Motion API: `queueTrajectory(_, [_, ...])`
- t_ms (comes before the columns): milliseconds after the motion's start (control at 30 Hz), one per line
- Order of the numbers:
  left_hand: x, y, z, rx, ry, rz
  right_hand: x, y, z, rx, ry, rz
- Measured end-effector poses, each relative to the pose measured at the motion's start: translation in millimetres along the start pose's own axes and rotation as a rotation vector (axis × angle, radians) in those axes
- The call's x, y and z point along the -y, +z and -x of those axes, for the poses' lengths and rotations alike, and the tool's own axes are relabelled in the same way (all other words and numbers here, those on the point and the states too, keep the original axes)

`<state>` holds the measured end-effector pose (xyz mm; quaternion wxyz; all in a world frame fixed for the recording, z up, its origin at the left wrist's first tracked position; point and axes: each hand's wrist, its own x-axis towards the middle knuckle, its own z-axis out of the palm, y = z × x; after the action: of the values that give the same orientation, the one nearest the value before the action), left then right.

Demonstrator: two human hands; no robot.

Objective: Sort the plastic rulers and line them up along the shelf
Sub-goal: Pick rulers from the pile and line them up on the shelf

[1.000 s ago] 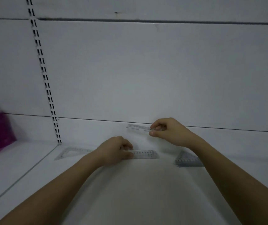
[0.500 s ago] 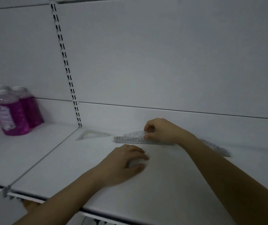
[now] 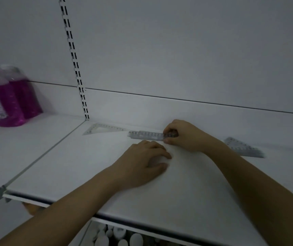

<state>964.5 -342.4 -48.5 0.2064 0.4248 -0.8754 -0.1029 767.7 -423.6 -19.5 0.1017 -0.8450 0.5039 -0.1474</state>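
A clear straight ruler (image 3: 146, 135) lies flat near the back of the white shelf (image 3: 75, 162). My right hand (image 3: 183, 134) pinches its right end between thumb and fingers. My left hand (image 3: 144, 161) rests palm down on the shelf just in front of the ruler, fingers relaxed and holding nothing. A clear triangular set square (image 3: 102, 129) lies to the left by the back wall. A second triangular ruler (image 3: 242, 147) lies to the right, behind my right forearm.
Pink liquid bottles (image 3: 9, 98) stand on the neighbouring shelf section at the left. A slotted upright (image 3: 75, 61) runs down the back wall. White round items (image 3: 117, 236) show on the level below the shelf's front edge.
My right hand brought its straight ruler down beside the one the left hand had placed near the back wall. My left hand let go and drew back onto the bare shelf. The view shifted.
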Motion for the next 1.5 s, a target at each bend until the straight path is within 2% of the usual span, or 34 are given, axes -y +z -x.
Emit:
queueTrajectory(800, [4.1,0.5,-1.1,-0.016,0.021,0.021,12.5,6.6,0.4,-0.067,0.0,-0.027])
queueTrajectory(1033, [-8.5,-4.6,0.4,0.029,-0.007,-0.068,31.5,-18.1,17.7,-0.187,0.158,-0.124])
queueTrajectory(1167, [-23.7,-15.1,-9.4,0.112,-0.013,-0.217,48.3,-33.0,44.9,-0.227,0.228,-0.065])
queueTrajectory(1233, [-31.2,-20.2,-18.0,0.121,-0.014,-0.215,53.2,-40.4,66.4,-0.249,0.282,-0.022])
queueTrajectory(1333, [-45.0,-19.2,-33.2,0.112,0.019,-0.145,56.2,-52.8,107.8,-0.255,0.431,0.045])
queueTrajectory(1500, [-94.4,-9.4,-54.9,0.139,0.074,-0.082,43.7,-72.8,187.0,-0.169,0.7,0.156])
